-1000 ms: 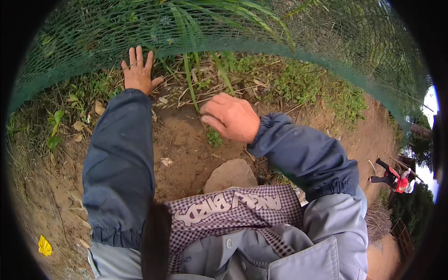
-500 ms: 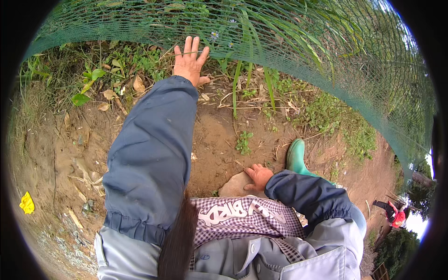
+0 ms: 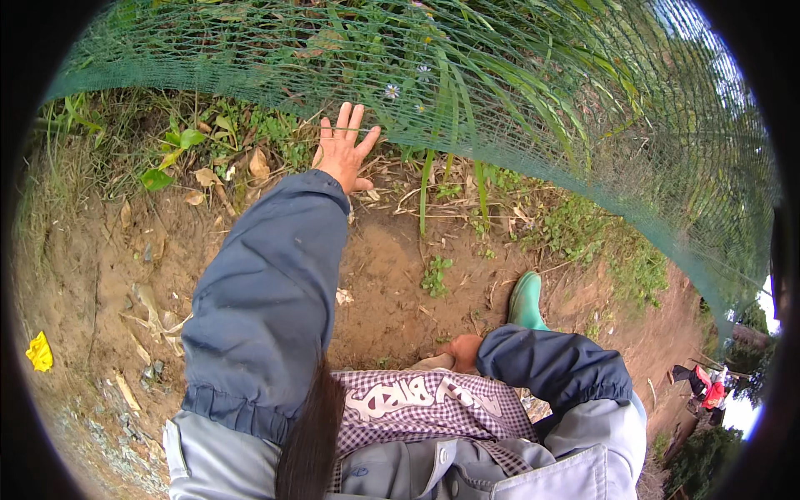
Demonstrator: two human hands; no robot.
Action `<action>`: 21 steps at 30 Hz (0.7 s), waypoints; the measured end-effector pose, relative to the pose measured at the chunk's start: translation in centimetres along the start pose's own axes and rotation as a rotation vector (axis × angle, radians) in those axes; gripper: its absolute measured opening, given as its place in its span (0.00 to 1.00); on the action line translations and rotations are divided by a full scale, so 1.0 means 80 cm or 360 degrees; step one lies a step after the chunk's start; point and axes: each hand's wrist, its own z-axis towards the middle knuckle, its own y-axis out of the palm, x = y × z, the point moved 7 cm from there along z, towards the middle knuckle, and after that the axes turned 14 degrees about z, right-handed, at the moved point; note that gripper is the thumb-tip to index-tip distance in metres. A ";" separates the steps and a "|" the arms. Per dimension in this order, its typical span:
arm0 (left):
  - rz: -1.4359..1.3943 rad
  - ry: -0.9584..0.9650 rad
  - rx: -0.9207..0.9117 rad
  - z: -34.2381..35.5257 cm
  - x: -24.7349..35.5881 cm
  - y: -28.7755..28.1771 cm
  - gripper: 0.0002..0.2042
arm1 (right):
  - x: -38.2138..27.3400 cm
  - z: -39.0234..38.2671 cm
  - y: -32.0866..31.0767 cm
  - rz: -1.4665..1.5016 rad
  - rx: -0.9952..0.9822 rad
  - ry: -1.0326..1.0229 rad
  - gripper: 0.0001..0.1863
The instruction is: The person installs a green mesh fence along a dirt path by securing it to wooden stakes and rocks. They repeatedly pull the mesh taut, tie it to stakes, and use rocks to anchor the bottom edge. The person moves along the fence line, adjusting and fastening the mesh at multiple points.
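Left hand [image 3: 340, 158] spread, fingers apart, over the lower edge of the long green mesh net [image 3: 492, 153]; right hand [image 3: 463, 352] low at a tan stone [image 3: 432, 362], partly hidden, grip unclear; flat, unhooked fingers should spare the mesh.

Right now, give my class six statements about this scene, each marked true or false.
1. The left hand is at the lower edge of the green net. True.
2. Its fingers are clenched. False: they are spread.
3. A green boot is right of the left hand. True.
4. Both hands are at the net. False: the right hand is down by the checked apron.
5. A yellow item lies at the far left. True.
6. The forearms are bare. False: dark blue sleeves cover them.
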 end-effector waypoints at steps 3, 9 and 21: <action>-0.0064 0.0039 -0.0004 -0.009 0.000 0.008 0.53 | -0.021 -0.004 0.006 -0.0098 -0.0044 0.0112 0.19; -0.0021 0.0016 0.0043 -0.006 -0.001 0.011 0.52 | -0.137 -0.077 -0.086 -0.0313 0.0327 -0.0103 0.19; 0.0146 0.0119 -0.0067 -0.040 0.006 -0.003 0.51 | -0.264 -0.120 -0.413 -0.1145 0.1957 -0.0409 0.23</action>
